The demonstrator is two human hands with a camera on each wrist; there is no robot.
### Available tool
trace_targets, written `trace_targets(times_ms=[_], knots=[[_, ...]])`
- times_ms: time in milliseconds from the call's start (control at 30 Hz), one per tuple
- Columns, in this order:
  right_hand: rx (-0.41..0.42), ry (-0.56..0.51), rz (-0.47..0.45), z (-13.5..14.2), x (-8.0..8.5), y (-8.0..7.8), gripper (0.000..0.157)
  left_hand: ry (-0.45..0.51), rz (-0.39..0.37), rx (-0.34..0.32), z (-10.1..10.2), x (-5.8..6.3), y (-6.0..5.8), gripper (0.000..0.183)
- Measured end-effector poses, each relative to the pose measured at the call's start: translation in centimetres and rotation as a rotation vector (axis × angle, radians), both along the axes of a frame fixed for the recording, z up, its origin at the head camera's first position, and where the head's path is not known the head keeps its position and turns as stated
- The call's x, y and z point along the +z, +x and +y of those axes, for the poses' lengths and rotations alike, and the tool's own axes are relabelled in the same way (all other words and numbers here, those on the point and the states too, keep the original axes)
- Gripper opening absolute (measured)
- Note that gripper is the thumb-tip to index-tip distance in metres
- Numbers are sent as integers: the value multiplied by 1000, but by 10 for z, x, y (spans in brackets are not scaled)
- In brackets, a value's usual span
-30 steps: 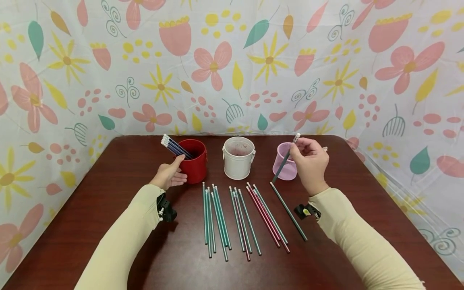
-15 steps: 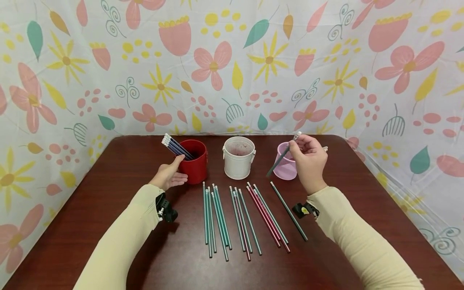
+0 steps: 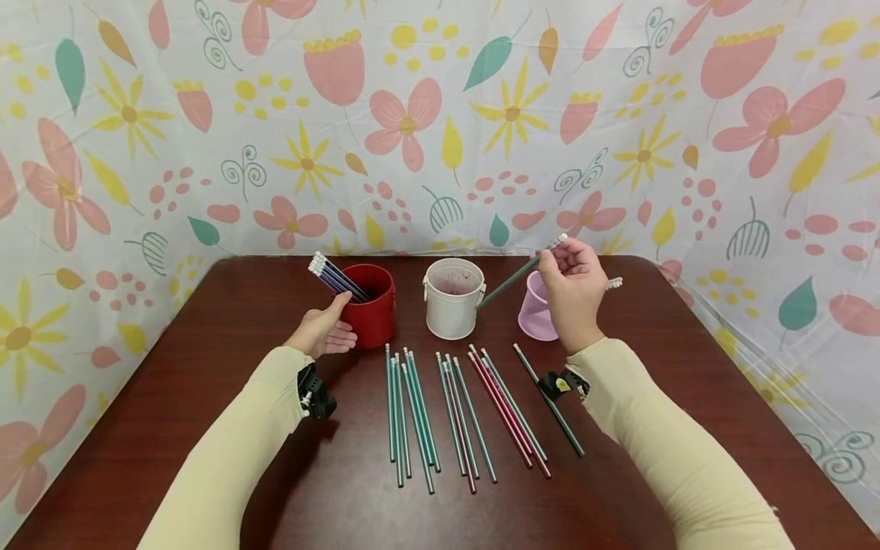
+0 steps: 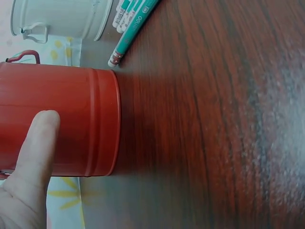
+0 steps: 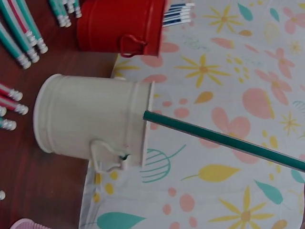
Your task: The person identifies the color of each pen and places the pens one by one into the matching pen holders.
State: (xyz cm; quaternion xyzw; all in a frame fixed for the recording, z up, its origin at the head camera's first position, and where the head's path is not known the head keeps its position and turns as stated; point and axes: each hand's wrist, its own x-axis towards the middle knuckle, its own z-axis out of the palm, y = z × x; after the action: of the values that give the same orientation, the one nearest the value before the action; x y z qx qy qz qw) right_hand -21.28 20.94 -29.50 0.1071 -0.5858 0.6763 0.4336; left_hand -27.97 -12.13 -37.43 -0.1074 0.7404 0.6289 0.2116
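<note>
My right hand [image 3: 577, 294] pinches a green pencil [image 3: 512, 283] near its white eraser end. The pencil slants down to the left, and its lower end overlaps the rim of the white bucket [image 5: 90, 117] in the right wrist view. At the left, my left hand [image 3: 319, 328] rests against the side of the red bucket [image 3: 371, 325], fingers extended and thumb [image 4: 40, 138] lying on its wall. Several dark blue pencils [image 3: 330, 275] lean out of the red bucket. My right hand partly hides a pink mesh cup [image 3: 535, 317].
Rows of loose teal pencils [image 3: 415, 412] and a few red pencils [image 3: 505, 409] lie on the brown table [image 3: 344, 473]. A lone green pencil [image 3: 564, 422] lies by the right wrist. White eraser ends [image 3: 614, 283] show behind that hand. A flowered cloth [image 3: 406, 191] hangs behind.
My right hand has moved left and slightly up with the green pencil, from in front of the pink cup toward the white bucket; the pencil tilts flatter. My left hand stays at the red bucket.
</note>
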Motion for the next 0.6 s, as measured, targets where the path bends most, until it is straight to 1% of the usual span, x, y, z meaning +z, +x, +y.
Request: trace_targets(times_ms=[133, 233, 300, 400, 500, 600], knots=[[-9, -17, -26, -6, 8, -6, 15, -2, 0, -4, 1, 0, 0, 76], [-5, -15, -26, -11, 16, -13, 16, 2, 13, 2, 1, 0, 0, 75], [7, -19, -11, -14, 21, -18, 17, 4, 26, 7, 3, 1, 0, 76], [52, -43, 13, -20, 28, -25, 21, 7, 38, 2, 5, 1, 0, 77], [85, -69, -1, -24, 31, -30, 21, 3, 40, 3, 6, 0, -1, 77], [83, -76, -30, -27, 32, -35, 20, -3, 39, 4, 6, 1, -2, 76]])
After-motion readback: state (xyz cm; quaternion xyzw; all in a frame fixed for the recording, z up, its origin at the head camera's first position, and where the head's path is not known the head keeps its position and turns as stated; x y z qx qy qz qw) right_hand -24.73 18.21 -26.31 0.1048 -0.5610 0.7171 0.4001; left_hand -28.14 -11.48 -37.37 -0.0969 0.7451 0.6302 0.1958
